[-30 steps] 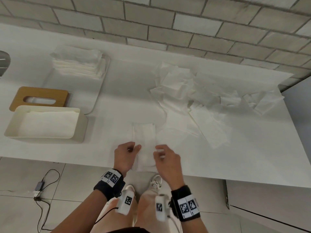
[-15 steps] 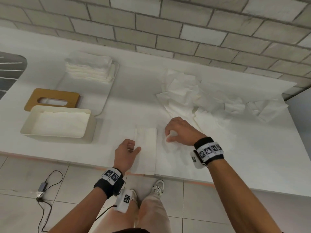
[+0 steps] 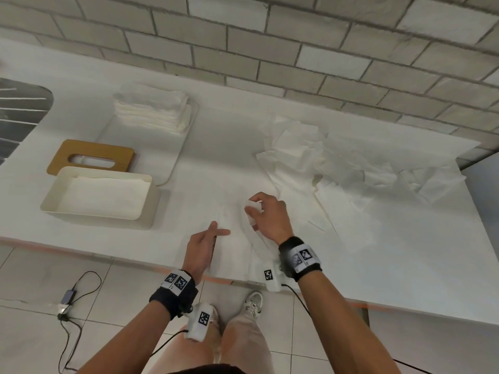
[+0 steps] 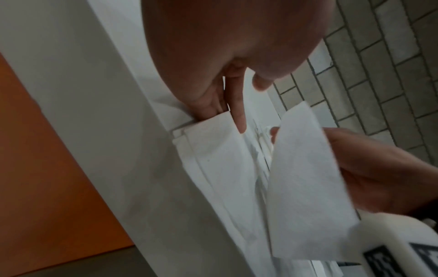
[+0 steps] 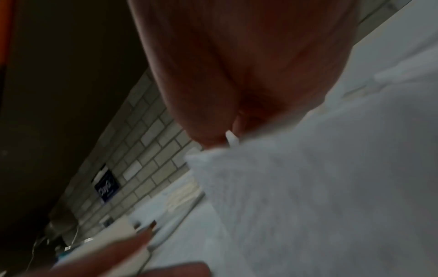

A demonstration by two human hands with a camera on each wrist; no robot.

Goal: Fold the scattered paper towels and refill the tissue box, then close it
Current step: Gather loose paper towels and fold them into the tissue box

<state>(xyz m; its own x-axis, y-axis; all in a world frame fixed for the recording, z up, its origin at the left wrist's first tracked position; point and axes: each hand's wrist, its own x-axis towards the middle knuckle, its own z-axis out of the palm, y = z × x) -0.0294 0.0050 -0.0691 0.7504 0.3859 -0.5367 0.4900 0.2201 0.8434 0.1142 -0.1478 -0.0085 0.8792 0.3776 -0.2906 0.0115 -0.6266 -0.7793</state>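
1. Folding step: the right hand [image 3: 267, 217] is pinching a paper towel [image 4: 305, 187] flap, lifting it off the bench [image 3: 405, 265].
2. The left hand [image 3: 205, 241], fingers straight, is pressing the towel's other half flat.
3. Next, probably: laying the flap over, then creasing.

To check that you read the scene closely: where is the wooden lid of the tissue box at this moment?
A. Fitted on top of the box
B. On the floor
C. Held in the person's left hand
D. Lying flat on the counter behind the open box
D: the wooden lid lies flat on the counter behind the open tissue box.
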